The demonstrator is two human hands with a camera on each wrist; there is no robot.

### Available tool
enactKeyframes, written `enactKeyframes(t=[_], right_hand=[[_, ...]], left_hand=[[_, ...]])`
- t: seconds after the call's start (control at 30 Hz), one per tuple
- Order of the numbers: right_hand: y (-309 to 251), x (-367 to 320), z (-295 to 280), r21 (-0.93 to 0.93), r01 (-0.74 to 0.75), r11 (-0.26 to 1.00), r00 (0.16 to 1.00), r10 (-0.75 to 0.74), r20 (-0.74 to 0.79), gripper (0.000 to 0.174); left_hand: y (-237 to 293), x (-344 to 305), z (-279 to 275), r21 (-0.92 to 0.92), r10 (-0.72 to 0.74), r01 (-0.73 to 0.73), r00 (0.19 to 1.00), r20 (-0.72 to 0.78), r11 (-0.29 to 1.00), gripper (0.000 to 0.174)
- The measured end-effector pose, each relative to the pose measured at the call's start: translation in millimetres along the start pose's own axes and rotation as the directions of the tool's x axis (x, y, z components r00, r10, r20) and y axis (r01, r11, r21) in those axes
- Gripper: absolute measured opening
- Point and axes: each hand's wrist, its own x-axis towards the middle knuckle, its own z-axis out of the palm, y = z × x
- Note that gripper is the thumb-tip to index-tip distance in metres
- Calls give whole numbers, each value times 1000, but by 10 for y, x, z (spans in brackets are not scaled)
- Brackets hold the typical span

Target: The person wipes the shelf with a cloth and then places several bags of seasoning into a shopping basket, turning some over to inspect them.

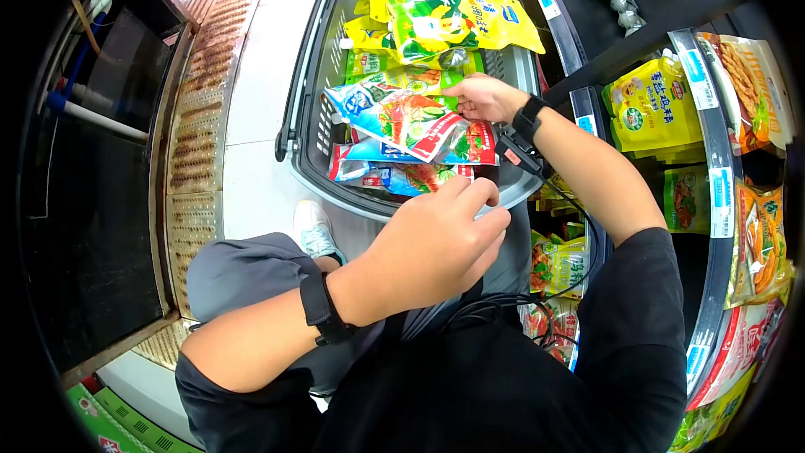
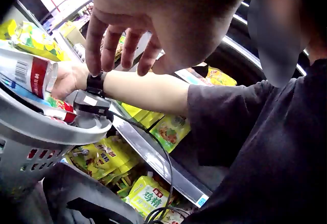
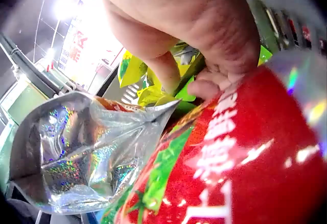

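Observation:
My right hand (image 1: 486, 99) reaches into a grey basket (image 1: 295, 130). Its thumb and fingers pinch the edge of a green-and-yellow pouch (image 1: 415, 78), seen close up in the right wrist view. Just below that hand lies a red, white and blue packet (image 1: 411, 122), with similar packets stacked underneath. Bright yellow pouches (image 1: 444, 21) rest at the basket's far end. Over the near rim hovers my left hand (image 1: 428, 243), holding nothing; in the left wrist view its fingers (image 2: 110, 50) hang down, loosely extended.
To the right, shelves hold yellow pouches (image 1: 654, 105) and other bagged goods behind price-label rails (image 1: 717, 176). A black cable (image 1: 545, 310) loops beside my lap. Rusty perforated metal panels (image 1: 201, 134) and a dark cabinet (image 1: 92, 226) stand on the left.

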Motion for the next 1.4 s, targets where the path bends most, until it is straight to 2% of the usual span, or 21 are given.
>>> enactKeyframes(t=[0.17,0.23,0.3,0.37,0.4,0.43,0.5,0.57,0.6,0.67,0.77,0.83,0.97,1.03,1.1,1.17,1.2,1.23,1.3,1.37,1.4], right_hand=[[11,37,106,8,62,998,994,-61,-90,19],[14,23,113,127,102,987,986,-83,-143,18],[11,-10,105,194,130,972,986,-106,-130,16],[-11,-109,45,286,117,951,993,-113,-32,9],[-21,-167,45,312,125,942,992,-124,-25,8],[-22,-227,45,312,131,941,991,-128,-29,8],[-45,-454,93,388,201,900,979,-168,-118,9],[-88,-733,145,371,244,896,968,-201,-152,10],[-108,-850,165,353,283,892,955,-231,-183,11],[-148,-1057,201,335,323,885,940,-260,-220,12],[-229,-1306,191,96,562,821,804,-515,-298,14],[-274,-1500,173,59,704,708,677,-643,-359,14],[-251,-1993,69,-76,779,623,565,-749,-345,12],[-137,-2179,85,-18,845,534,492,-791,-364,14],[-16,-2381,116,2,881,474,436,-810,-393,17],[157,-2554,260,-103,896,432,344,-821,-456,16],[273,-2567,319,-84,919,385,307,-833,-461,18],[343,-2614,400,-45,934,355,294,-835,-466,19],[544,-2655,481,-166,933,319,203,-848,-489,18],[740,-2652,575,-444,865,236,14,-894,-447,17],[774,-2664,595,-500,845,192,-14,-925,-379,16]], left_hand=[[-41,24,-33,22,-26,27,999,-42,999,12],[-73,41,-52,29,-51,52,998,-45,998,11],[-125,61,-60,-136,-172,162,983,-65,977,11],[-201,80,-57,-176,-189,174,979,-71,969,11],[-232,89,-45,-284,-279,255,959,-45,924,11],[-257,103,-41,-385,-361,330,933,-8,862,12],[-312,124,-50,-373,-359,333,933,1,866,12],[-391,160,-22,-706,-519,446,845,129,550,11],[-408,193,-37,-775,-578,486,793,195,405,13],[-418,243,-52,-905,-618,401,751,234,145,22],[-526,302,-32,-933,-660,304,664,351,-191,42],[-581,336,-23,-894,-609,268,658,443,-360,57],[-667,392,91,-861,-587,264,642,494,-436,70],[-691,416,138,-819,-459,297,711,533,-491,80],[-644,476,140,-792,-422,342,703,573,-506,79],[-536,548,116,-849,-356,331,799,484,-411,75],[-536,583,126,-859,-297,240,868,399,-453,67],[-514,604,130,-857,-294,240,869,399,-456,67],[-423,671,65,-932,-417,106,873,254,-346,59],[-390,674,2,-902,-391,84,881,265,-424,52],[-368,687,-23,-907,-390,89,882,264,-412,49]])
